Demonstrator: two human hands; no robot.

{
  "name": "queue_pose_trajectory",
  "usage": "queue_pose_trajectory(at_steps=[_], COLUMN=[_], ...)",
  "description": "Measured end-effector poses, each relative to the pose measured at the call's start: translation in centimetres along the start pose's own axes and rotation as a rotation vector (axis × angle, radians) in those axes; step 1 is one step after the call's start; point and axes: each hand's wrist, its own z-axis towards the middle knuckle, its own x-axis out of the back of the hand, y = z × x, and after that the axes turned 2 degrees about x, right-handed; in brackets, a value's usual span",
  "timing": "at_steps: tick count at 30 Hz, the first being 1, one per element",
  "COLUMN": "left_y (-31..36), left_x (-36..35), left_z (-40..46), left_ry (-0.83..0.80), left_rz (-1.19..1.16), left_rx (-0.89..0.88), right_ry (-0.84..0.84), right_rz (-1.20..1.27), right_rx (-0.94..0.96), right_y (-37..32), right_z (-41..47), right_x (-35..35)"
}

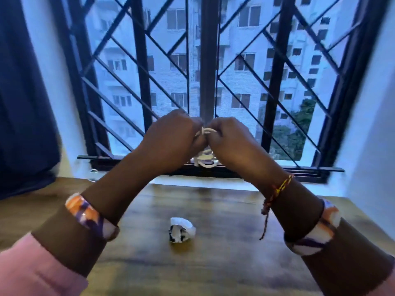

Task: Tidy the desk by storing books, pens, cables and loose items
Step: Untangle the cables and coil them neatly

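A thin white cable (205,157) hangs in loops between my two hands, raised well above the wooden desk (224,263) in front of the window. My left hand (171,137) grips the cable with curled fingers on its left side. My right hand (229,139) pinches the same cable close beside it, knuckles nearly touching. Most of the cable bundle is hidden behind my fingers. A crumpled white paper ball with dark print (181,230) lies on the desk below my hands.
A barred window (205,60) with a dark sill stands right behind the desk's far edge. A dark blue curtain (23,92) hangs at the left. A white wall (372,135) borders the right side.
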Motion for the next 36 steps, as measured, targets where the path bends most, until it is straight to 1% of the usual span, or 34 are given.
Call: queue_pose_trajectory(at_steps=[2,3,5,7,8,9,11,12,13,16,18,19,21,23,25,27,29,31,33,36], left_y=[1.8,2.7,4.7,6.8,7.7,8.4,9.5,9.9,10.2,11.1,11.5,11.6,11.3,10.8,10.4,9.7,9.2,8.5,7.9,7.4], left_x=[-1.4,-2.0,-3.2,-3.8,-3.9,-3.9,-3.9,-4.0,-4.2,-5.2,-5.2,-4.9,-4.6,-4.1,-3.2,-2.2,-1.3,-0.7,-0.4,0.5], left_z=[0.4,0.4,0.8,1.2,1.5,1.6,1.7,1.5,1.3,0.8,0.3,0.1,-0.4,-0.9,-1.7,-2.8,-4.1,-5.6,-7.4,-10.9], left_ry=[0.008,0.011,0.051,0.07,0.044,0.008,-0.078,-0.124,-0.151,-0.172,-0.195,-0.213,-0.208,-0.183,-0.245,-0.298,-0.293,-0.219,-0.117,0.01], left_rz=[-0.135,-0.206,-0.326,-0.487,-0.614,-0.775,-1.108,-1.243,-1.361,-1.616,-1.802,-1.856,-1.885,-1.827,-1.751,-1.608,-1.474,-1.36,-1.218,-1.087], left_rx=[0.066,0.109,0.195,0.28,0.35,0.433,0.582,0.626,0.659,0.82,0.932,0.965,1.012,1.051,1.058,1.051,1.066,1.072,1.07,1.103], right_ry=[0.062,0.059,0.005,-0.029,-0.04,-0.067,-0.178,-0.223,-0.253,-0.267,-0.237,-0.222,-0.194,-0.135,-0.116,-0.136,-0.128,-0.067,-0.035,-0.089], right_rz=[-0.024,-0.049,-0.04,0.031,0.114,0.254,0.638,0.782,0.853,0.922,0.9,0.881,0.829,0.65,0.476,0.404,0.465,0.54,0.656,0.925], right_rx=[-0.025,-0.048,-0.091,-0.117,-0.144,-0.198,-0.357,-0.41,-0.433,-0.45,-0.432,-0.418,-0.359,-0.154,0.086,0.214,0.251,0.254,0.201,0.045], right_y=[1.4,2.1,3.4,4.5,4.9,5.4,6.2,6.8,7.3,8.6,8.6,8.5,8.3,7.9,6.8,5.7,5.0,3.9,2.6,0.3], right_z=[-0.8,-1.2,-1.8,-2.3,-2.4,-2.8,-3.8,-4.3,-4.8,-5.8,-6.0,-6.1,-6.2,-6.0,-5.8,-5.4,-5.2,-5.2,-5.5,-6.0], right_x=[1.7,2.5,3.8,5.1,5.8,6.6,8.1,8.5,8.7,8.3,8.2,8.1,7.8,7.2,6.6,5.6,4.0,1.7,-0.8,-4.5])
